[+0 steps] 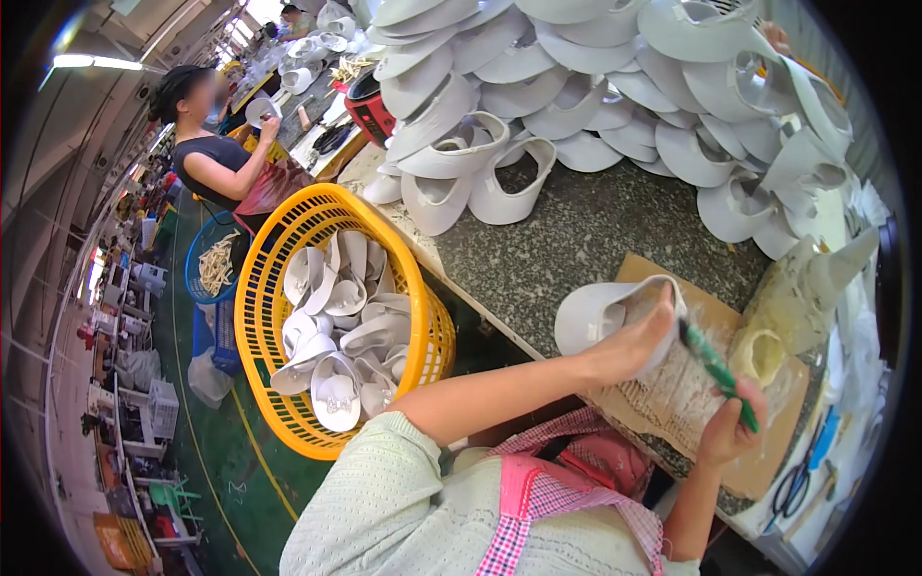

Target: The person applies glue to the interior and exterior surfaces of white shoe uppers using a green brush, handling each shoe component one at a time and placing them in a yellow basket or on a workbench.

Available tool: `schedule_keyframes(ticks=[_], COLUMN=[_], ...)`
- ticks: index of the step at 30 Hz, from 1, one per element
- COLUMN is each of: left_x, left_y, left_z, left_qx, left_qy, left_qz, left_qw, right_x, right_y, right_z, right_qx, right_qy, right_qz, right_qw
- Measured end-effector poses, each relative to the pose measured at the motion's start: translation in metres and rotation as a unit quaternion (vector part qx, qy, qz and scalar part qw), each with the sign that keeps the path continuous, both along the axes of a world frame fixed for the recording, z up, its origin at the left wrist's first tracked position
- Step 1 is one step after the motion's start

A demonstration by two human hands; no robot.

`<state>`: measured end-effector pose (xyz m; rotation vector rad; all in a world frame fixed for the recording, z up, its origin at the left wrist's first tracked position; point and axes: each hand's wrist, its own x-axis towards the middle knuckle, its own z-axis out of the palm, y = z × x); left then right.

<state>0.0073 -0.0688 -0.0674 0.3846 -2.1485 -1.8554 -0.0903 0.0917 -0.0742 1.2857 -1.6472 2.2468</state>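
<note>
My left hand (629, 348) is closed on a white shoe upper (586, 322), with the fingers reaching into its opening. My right hand (732, 422) grips a brush with a green handle (709, 357). The dark head of the brush is at the right edge of the upper. Below both hands lies a brown cardboard sheet (663, 413) with whitish, dried-looking smears. Just right of the brush, a crusted, yellowish container (761, 356) with a round opening rests at the cardboard's edge.
White shoe uppers (547, 101) are heaped along the back of the speckled table (615, 216). A yellow basket (423, 317) of more uppers stands to the left. Blue-handled scissors (792, 488) lie at the right. Another person (213, 158) works at the far left, handling a white piece.
</note>
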Motion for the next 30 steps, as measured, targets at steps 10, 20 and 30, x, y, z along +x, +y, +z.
schedule_keyframes(ticks=[10, 20, 30], left_x=[-0.009, -0.023, 0.063], left_y=[-0.007, -0.01, -0.075], left_z=[0.027, 0.023, -0.003], left_qx=[0.323, -0.069, -0.239], left_qy=[-0.077, -0.217, -0.151], left_qz=[-0.082, -0.112, 0.098], left_qw=[0.94, 0.967, 0.954], right_x=[-0.015, -0.011, 0.016], right_y=[0.016, 0.028, 0.026], right_z=[-0.002, -0.019, -0.01], right_qx=[0.053, 0.129, 0.115], right_qy=[0.092, 0.084, 0.098], right_qz=[0.052, 0.063, -0.007], right_qw=[0.993, 0.986, 0.989])
